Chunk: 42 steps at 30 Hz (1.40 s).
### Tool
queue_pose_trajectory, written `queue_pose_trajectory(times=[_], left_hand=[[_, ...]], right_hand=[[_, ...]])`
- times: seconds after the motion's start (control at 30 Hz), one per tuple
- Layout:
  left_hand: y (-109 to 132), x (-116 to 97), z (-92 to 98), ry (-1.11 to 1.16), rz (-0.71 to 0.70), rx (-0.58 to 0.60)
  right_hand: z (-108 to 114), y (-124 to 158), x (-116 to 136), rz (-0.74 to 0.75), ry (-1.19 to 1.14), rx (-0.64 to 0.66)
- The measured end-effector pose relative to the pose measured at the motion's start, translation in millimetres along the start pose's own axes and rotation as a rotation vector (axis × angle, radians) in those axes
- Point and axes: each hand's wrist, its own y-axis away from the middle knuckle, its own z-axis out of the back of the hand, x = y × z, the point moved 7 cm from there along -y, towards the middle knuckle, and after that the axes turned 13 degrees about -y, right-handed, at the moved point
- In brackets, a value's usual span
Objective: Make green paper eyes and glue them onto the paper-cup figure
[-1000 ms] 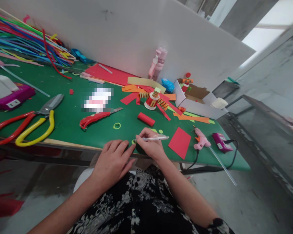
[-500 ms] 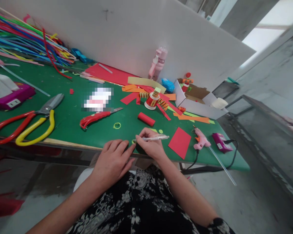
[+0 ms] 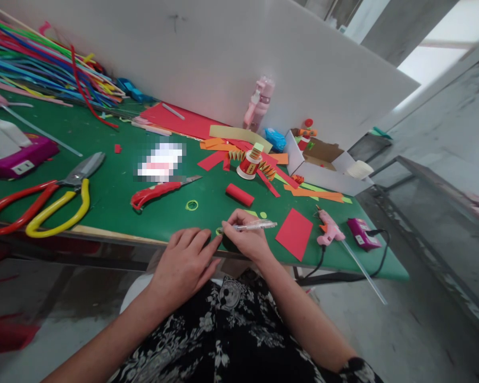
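Gripped in my right hand (image 3: pixel 247 239) is a clear pen (image 3: pixel 257 225), its tip down on a small light-green paper disc (image 3: pixel 219 231) near the table's front edge. My left hand (image 3: pixel 187 258) lies with fingers extended, its index fingertip touching or right beside that disc. Just beyond are a light-green ring (image 3: pixel 191 205), a red paper roll (image 3: pixel 239 195) and another small green disc (image 3: pixel 263 215). A red paper sheet (image 3: pixel 294 234) lies to the right of the pen. Behind stands a paper cup figure (image 3: pixel 248 166) with folded paper arms.
A red-handled folding saw (image 3: pixel 155 195) and large shears (image 3: pixel 77 181) lie on the left. To the right are a pink glue gun (image 3: pixel 329 227), its cord, and a purple socket box (image 3: pixel 363 234). A white box (image 3: pixel 323 173) and paper strips (image 3: pixel 313 193) sit farther back.
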Motion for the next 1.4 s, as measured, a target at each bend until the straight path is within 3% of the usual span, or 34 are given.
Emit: queue_pose_trajectory(times=[1.4], left_hand=[[0.0,-0.2,0.7,0.013,-0.006,-0.013]], right_hand=[[2.3,-1.3,-2.1,0.000,-0.090,0.013]])
